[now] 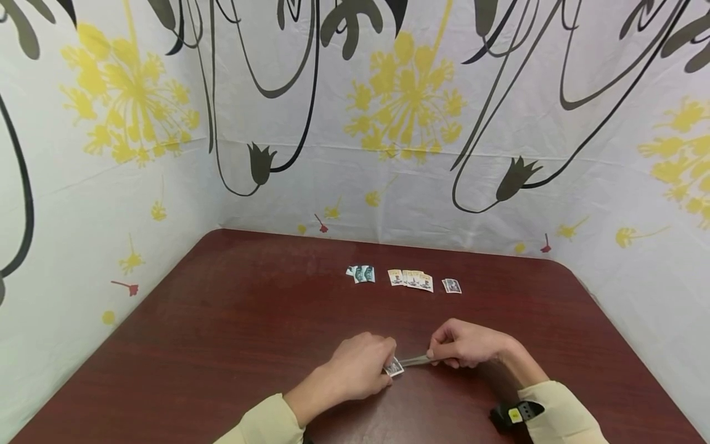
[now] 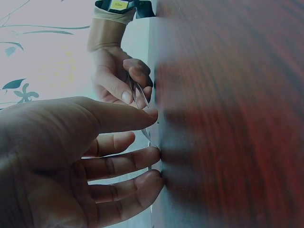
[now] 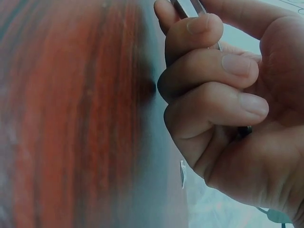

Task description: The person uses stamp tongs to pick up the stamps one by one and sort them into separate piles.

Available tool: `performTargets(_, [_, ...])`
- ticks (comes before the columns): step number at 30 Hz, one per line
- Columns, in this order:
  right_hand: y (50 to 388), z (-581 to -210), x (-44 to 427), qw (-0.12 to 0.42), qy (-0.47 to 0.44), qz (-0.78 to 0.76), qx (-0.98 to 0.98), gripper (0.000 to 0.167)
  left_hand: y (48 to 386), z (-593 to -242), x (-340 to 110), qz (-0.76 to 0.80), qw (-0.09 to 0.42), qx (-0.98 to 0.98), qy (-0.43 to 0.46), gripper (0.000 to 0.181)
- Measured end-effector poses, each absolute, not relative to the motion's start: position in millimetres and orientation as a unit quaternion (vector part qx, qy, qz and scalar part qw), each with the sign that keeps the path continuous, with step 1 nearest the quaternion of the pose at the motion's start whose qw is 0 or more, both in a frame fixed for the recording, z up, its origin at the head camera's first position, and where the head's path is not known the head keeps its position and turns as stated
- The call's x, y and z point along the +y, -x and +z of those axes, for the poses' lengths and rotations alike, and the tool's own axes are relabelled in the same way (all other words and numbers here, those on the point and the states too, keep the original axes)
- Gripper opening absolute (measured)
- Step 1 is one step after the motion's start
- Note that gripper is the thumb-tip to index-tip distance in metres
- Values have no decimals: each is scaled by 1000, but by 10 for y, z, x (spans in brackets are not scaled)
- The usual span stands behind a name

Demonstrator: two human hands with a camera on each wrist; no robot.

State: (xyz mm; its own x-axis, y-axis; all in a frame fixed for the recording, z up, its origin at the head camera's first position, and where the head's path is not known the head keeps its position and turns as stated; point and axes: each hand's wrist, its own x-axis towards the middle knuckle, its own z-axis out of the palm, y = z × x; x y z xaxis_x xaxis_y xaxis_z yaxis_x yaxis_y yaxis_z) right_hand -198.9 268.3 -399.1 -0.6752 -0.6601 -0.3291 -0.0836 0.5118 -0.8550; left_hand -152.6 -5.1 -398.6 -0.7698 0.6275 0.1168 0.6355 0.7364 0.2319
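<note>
A small grey-and-white postage stamp (image 1: 394,368) is low over the near middle of the table, between the thumb and fingers of my left hand (image 1: 363,364), which hold its edges. From the right, my right hand (image 1: 468,345) pinches metal tweezers (image 1: 416,360) between thumb and forefinger. Their tips reach the stamp's right edge; whether they grip it is too small to tell. In the left wrist view the tweezers (image 2: 133,88) point towards the left fingertips, and the stamp shows only edge-on. The right wrist view shows the other right fingers (image 3: 209,107) curled.
Farther back on the dark red table (image 1: 249,320) lie overlapping green stamps (image 1: 364,274), a row of orange-and-white stamps (image 1: 412,279), and a small overlapping pile of grey stamps (image 1: 452,286). Patterned cloth walls (image 1: 333,123) enclose the table's back and sides.
</note>
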Motion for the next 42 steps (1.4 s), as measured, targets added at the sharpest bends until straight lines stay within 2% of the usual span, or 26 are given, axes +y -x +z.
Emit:
performTargets(12, [1998,-4048,2634,331,252,-440,796,32,1504,-3970,-44,-118,9,-934,336,40])
performTargets(42, [1987,-4066,2602,283,287,-430,808,23,1535,-3979,-58,-103,-3,-944,314,47])
